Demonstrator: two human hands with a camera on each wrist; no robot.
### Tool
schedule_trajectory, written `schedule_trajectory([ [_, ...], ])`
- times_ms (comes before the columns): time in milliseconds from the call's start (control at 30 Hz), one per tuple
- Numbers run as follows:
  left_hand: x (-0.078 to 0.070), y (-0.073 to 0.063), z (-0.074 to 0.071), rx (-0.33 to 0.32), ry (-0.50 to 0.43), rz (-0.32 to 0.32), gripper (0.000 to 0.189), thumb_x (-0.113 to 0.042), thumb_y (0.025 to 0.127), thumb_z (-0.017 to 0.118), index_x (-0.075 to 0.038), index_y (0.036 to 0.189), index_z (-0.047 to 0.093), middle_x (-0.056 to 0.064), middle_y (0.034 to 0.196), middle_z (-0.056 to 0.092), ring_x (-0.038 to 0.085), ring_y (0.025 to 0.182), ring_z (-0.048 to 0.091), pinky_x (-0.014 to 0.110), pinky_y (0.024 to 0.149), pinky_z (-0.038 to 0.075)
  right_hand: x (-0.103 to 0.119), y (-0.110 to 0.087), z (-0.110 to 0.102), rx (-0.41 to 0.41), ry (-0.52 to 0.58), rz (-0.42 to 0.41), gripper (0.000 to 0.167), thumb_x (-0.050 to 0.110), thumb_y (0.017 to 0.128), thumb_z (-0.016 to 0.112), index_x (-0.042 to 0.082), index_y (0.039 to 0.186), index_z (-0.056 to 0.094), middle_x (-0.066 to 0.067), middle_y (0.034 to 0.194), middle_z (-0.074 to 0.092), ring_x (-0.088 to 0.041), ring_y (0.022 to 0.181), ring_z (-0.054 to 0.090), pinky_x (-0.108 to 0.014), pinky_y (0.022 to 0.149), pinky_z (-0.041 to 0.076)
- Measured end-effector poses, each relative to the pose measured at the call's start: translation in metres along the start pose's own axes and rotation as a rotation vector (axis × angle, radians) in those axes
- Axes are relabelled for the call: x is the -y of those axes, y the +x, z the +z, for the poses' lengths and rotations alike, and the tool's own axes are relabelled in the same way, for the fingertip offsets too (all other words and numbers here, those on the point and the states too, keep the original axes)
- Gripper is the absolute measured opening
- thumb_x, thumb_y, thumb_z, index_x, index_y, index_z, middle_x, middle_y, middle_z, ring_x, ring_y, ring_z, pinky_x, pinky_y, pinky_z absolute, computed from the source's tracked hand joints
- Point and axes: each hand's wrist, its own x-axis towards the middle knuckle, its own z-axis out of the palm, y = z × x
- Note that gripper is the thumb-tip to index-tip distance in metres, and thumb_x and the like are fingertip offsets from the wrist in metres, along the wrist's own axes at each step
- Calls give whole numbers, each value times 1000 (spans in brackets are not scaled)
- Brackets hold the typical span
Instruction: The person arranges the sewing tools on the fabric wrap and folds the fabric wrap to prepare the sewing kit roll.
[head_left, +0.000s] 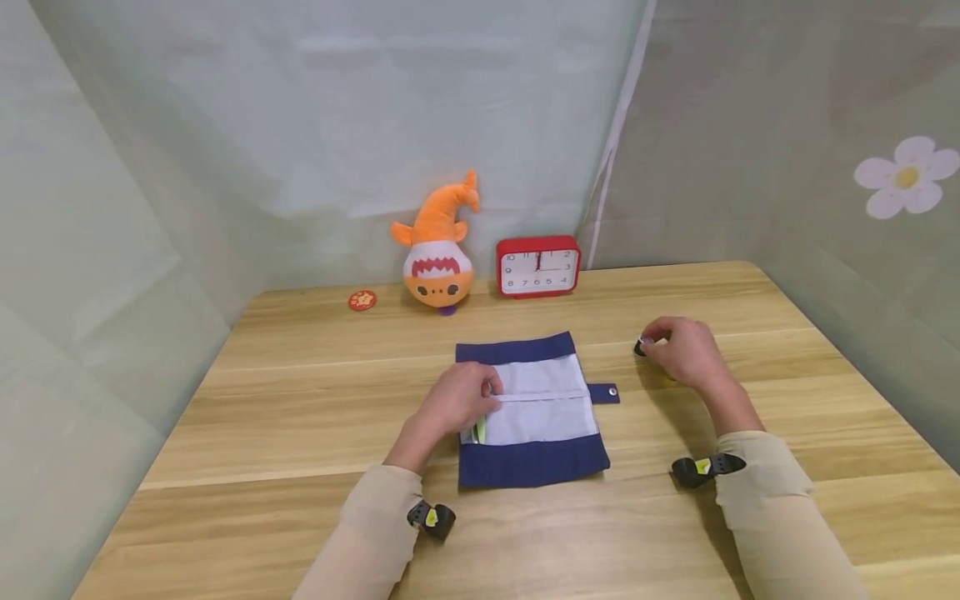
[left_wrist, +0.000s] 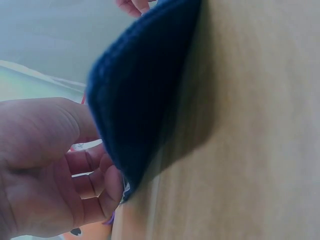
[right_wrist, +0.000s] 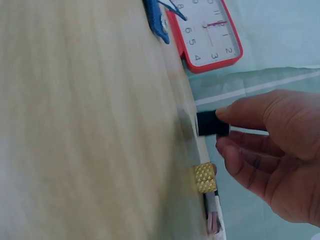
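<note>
An unfolded navy fabric pouch (head_left: 534, 462) with a pale lining lies in the middle of the table. My left hand (head_left: 461, 396) grips its left side, fingers curled at the white strip across the lining. In the left wrist view the pouch's navy edge (left_wrist: 135, 95) hides part of that hand's grip. Below the hand, a light green item (head_left: 481, 428) shows in the lower pocket. To the right of the pouch, my right hand (head_left: 686, 350) pinches a small black cylindrical piece (right_wrist: 212, 123) between thumb and fingers, close over the table.
Beside the right hand stands a gold textured piece (right_wrist: 205, 177), with a small pinkish item (right_wrist: 213, 223) beyond it. A red alarm clock (head_left: 537, 267), an orange shark plush (head_left: 438, 250) and a round red disc (head_left: 362, 300) line the table's back edge. The pouch's snap strap (head_left: 604, 393) points right.
</note>
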Motion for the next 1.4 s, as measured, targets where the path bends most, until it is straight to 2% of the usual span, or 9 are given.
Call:
schedule_trajectory([
  [133, 0, 0, -1, 2, -8, -8, 4, -8, 93, 79, -8, 93, 74, 1, 77, 59, 18, 74, 53, 30, 71, 43, 9, 0, -2, -18, 50, -13, 22, 17, 98, 72, 1, 113, 77, -22, 113, 76, -30, 91, 67, -34, 71, 50],
  [267, 0, 0, -1, 1, -19, -8, 4, -8, 93, 79, -8, 93, 75, 1, 77, 59, 17, 73, 53, 30, 71, 42, 22, 0, -2, 1, 134, -10, 22, 18, 99, 73, 4, 115, 78, -21, 113, 76, -27, 85, 68, -31, 65, 52],
  [467, 1, -2, 0, -4, -41, -10, 5, -8, 93, 79, -8, 93, 74, 1, 76, 59, 17, 72, 53, 29, 70, 42, 37, 2, 3, 53, 239, -5, 23, 17, 99, 73, 4, 117, 77, -19, 109, 77, -30, 84, 72, -30, 65, 57],
  [733, 3, -3, 0, -17, -67, -2, 5, -7, 92, 80, -8, 91, 75, 1, 77, 60, 16, 73, 54, 27, 70, 43, 58, 10, 16, 111, 329, -26, 20, 17, 98, 74, 4, 113, 79, -20, 101, 77, -29, 81, 70, -43, 72, 61],
  [933, 4, -2, -3, -22, -87, 0, 5, -6, 91, 80, -6, 89, 75, 0, 75, 61, 15, 72, 54, 26, 69, 44, 81, 17, 25, 169, 390, -39, 17, 16, 98, 75, 3, 108, 80, -17, 94, 77, -27, 80, 71, -39, 70, 63],
  [1167, 5, -1, -4, -26, -74, 6, 4, -7, 91, 79, -7, 88, 76, 0, 74, 62, 14, 71, 55, 26, 69, 44, 111, 19, 36, 240, 459, -39, 15, 16, 97, 77, 5, 106, 79, -14, 99, 78, -30, 85, 72, -36, 70, 63],
  [1333, 6, -1, -3, -26, -56, 21, 5, -6, 91, 77, -9, 87, 78, -1, 73, 63, 13, 70, 55, 26, 70, 45, 120, 19, 49, 281, 553, -43, 14, 12, 95, 78, 3, 106, 78, -14, 96, 78, -35, 86, 74, -36, 68, 64],
  [1400, 6, 0, -3, -19, -56, 23, 5, -7, 92, 77, -9, 87, 78, -1, 73, 63, 13, 70, 55, 26, 70, 45, 119, 19, 56, 298, 590, -37, 14, 11, 95, 78, 1, 105, 78, -14, 95, 77, -32, 84, 75, -37, 68, 64],
])
